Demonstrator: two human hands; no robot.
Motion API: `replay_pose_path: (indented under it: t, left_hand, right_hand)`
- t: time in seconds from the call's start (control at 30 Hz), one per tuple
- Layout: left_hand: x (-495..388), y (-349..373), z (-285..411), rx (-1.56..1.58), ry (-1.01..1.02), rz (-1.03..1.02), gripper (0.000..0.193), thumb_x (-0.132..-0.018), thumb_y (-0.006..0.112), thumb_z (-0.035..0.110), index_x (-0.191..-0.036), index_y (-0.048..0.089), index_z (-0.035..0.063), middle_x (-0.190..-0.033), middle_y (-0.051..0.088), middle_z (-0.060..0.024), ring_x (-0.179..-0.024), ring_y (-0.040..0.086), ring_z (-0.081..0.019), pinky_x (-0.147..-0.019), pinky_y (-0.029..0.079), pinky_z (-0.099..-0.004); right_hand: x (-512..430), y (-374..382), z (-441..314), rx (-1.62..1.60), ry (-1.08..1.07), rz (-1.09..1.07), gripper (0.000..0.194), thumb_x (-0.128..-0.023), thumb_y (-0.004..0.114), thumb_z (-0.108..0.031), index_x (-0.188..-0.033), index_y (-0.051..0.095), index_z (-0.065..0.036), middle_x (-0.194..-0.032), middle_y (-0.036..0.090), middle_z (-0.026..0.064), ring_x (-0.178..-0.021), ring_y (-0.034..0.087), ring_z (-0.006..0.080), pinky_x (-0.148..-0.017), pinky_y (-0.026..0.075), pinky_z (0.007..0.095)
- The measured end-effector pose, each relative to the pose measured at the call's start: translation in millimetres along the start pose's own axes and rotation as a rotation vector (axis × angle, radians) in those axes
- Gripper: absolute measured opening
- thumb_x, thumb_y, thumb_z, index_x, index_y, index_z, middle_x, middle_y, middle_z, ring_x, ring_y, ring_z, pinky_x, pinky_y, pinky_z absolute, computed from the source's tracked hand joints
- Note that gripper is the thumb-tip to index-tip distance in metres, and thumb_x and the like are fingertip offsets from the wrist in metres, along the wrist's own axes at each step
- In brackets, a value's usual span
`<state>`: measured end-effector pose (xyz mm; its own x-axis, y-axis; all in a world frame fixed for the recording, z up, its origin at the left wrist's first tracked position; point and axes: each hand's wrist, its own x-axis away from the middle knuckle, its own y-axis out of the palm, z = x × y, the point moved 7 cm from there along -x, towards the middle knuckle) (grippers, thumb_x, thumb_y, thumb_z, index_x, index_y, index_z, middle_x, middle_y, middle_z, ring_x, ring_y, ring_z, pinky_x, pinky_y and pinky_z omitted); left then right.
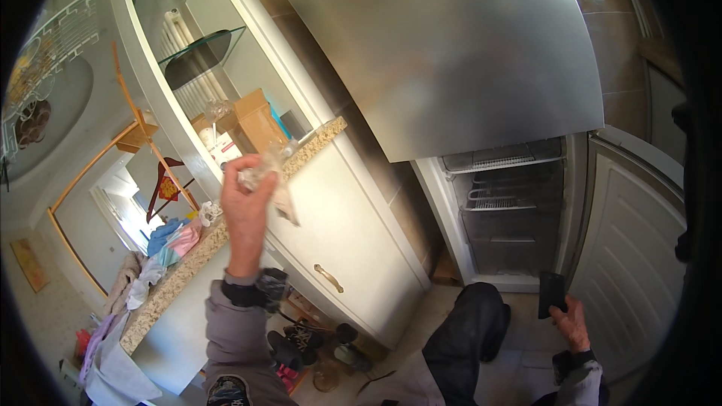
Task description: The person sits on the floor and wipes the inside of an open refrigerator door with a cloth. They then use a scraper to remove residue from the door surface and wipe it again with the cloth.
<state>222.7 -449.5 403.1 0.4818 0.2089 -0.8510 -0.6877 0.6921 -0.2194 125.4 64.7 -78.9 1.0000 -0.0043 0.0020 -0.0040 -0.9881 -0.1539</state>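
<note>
My left hand [246, 203] is raised in front of the cabinet's stone ledge, with a crumpled clear plastic bag [285, 200] pinched between thumb and fingers. Down at the right, my right hand [572, 321] grips a flat black rectangular object [551, 293]; what it is exactly I cannot tell. Beyond it, the lower compartment [510, 242] of a refrigerator stands open, showing white wire racks [502, 202]. Its white inner door [629, 248] is swung out to the right. Above, the grey upper door [468, 56] fills the top of the view.
On the speckled stone ledge [316, 146] stand an open cardboard box [256, 124] and a small white box [224, 148]. Cloths [175, 242] lie along the lower counter [169, 287]. Shoes [293, 344] and a glass jar [326, 378] are on the floor. My bent knee [476, 304] faces the compartment.
</note>
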Motion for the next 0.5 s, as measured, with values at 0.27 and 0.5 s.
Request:
replay_pose_path:
  t: [0.27, 0.5]
  left_hand:
    - [-44, -104, 7, -0.756, 0.271, 0.122, 0.016, -0.089, 0.076, 0.008, -0.102, 0.073, -0.0016, -0.101, 0.068, -0.0112, -0.094, 0.066, -0.0247, -0.089, 0.052, -0.0358]
    - [-48, -129, -42, -1.067, 0.06, -0.029, 0.036, -0.093, 0.076, 0.024, -0.118, 0.07, -0.0015, -0.127, 0.067, -0.0247, -0.118, 0.067, -0.0392, -0.099, 0.051, -0.0466]
  right_hand:
    - [15, -12, -4, -0.006, -0.006, 0.051, 0.02, -0.092, 0.068, -0.013, -0.096, 0.063, 0.006, -0.08, 0.063, 0.0077, -0.071, 0.059, 0.0155, -0.065, 0.048, 0.0371]
    - [15, -23, 20, 0.015, -0.035, 0.16, 0.021, -0.091, 0.069, -0.015, -0.095, 0.063, 0.005, -0.076, 0.062, 0.0065, -0.067, 0.057, 0.015, -0.063, 0.046, 0.0375]
